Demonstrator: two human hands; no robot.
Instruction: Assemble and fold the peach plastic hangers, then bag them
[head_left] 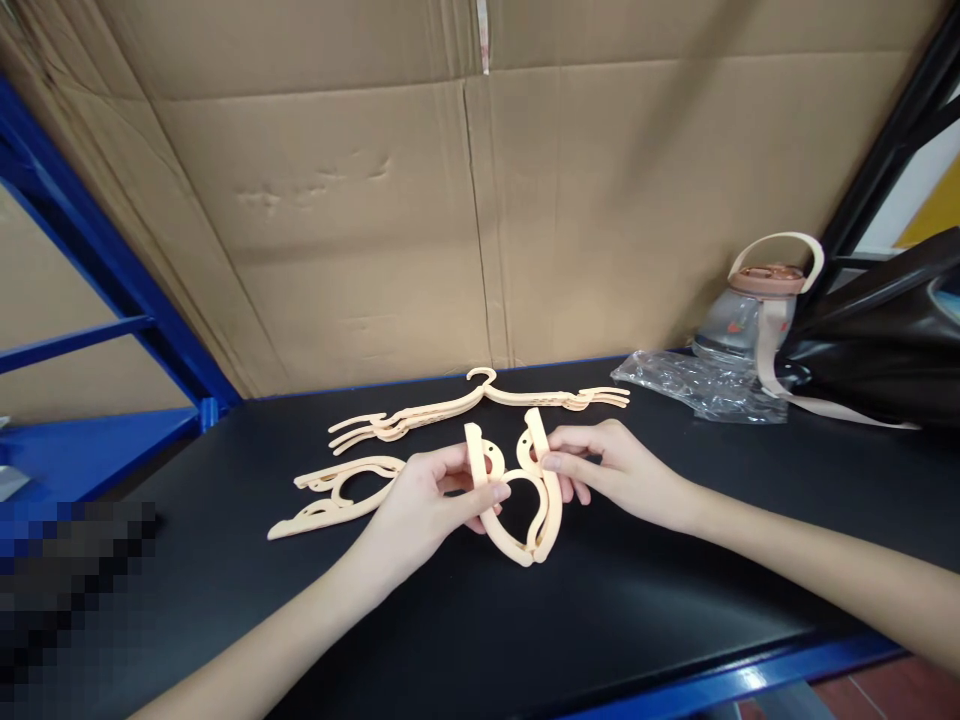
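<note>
Both hands grip one folded cream plastic clothes hanger (553,510) above the black tabletop. My left hand (431,490) is closed on its left arm, the thumb lying across the front. On the opposite arm my right hand (611,465) pinches with thumb and fingers. The hanger's arms are folded upward and its two lower ends meet at the bottom. Behind my left wrist lies another folded hanger (322,518), partly hidden by that hand. Farther back, several unfolded hangers (442,408) lie stacked together, a hook sticking up at their middle.
At the back right stands a clear bottle (739,320) with a brown lid and a strap. Crumpled clear plastic (697,385) lies before it, beside a black bag (885,340). Cardboard (360,230) walls the back. A blue metal frame (97,260) rises at left.
</note>
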